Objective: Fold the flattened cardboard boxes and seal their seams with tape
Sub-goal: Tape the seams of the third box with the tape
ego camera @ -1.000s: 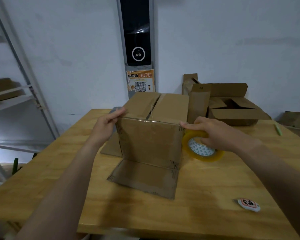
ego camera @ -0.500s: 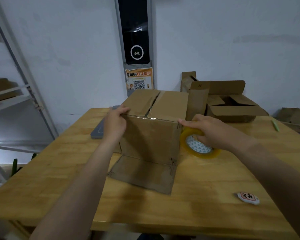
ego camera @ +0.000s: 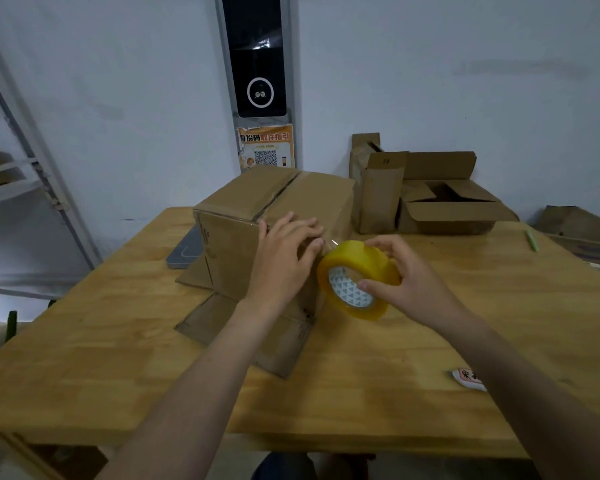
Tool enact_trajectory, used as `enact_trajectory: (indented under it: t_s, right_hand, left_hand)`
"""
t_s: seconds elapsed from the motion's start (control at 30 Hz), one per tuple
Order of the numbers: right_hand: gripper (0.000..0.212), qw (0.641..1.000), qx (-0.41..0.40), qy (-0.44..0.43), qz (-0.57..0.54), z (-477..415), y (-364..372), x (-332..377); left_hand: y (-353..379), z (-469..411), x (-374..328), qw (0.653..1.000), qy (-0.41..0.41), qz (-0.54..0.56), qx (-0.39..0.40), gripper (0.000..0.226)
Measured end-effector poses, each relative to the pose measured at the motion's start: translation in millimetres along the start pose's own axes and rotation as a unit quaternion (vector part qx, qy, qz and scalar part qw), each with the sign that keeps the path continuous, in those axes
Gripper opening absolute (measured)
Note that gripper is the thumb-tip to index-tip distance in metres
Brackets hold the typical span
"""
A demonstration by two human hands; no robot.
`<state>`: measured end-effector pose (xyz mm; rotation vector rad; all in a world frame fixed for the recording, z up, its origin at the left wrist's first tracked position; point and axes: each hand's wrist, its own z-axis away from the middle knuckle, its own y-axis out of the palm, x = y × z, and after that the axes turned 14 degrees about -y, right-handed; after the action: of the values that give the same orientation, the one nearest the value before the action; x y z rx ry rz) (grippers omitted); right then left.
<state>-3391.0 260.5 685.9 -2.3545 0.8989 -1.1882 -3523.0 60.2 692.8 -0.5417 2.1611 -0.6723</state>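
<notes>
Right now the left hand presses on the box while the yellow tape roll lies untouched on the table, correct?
Not quite. The head view shows the right hand gripping the yellow tape roll beside the box; the left hand does press on the box.

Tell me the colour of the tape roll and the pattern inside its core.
Translucent yellow tape roll; its core is white with small dark triangles, in the head view.

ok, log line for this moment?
phase: taping | left grip: flat on brown cardboard box, near top corner | right grip: holding yellow tape roll beside it | surface: wooden table
</notes>
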Motion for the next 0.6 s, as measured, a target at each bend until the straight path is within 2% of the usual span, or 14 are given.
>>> enact_trajectory:
  t_s: [0.1, 0.17, 0.27, 0.43, 0.6]
  right_hand:
    - [0.051, 0.995, -0.020, -0.057, 0.076, 7, 3, -2]
    - [0.052, 0.984, -0.004, -0.104, 0.146, 2, -1, -1]
    - [0.050, 0.967, 0.037, -0.093, 0.236, -3, -9, -6]
    - [0.048, 0.973, 0.065, -0.053, 0.215, -4, -5, -6]
    - [0.056, 0.970, 0.100, -0.027, 0.219, -24, 4, -10]
  left_hand:
    - [7, 4, -2, 1.000, 0.008, -0.015, -0.024, 0.028]
    - [9, 3, -2, 0.999, 0.007, -0.024, -0.036, 0.028]
    - [11, 2, -1, 0.998, 0.006, -0.039, -0.049, 0.030]
    - [19, -3, -10, 0.992, -0.031, -0.082, -0.092, 0.048]
    - [24, -8, -7, 0.990, -0.019, -0.086, -0.113, 0.038]
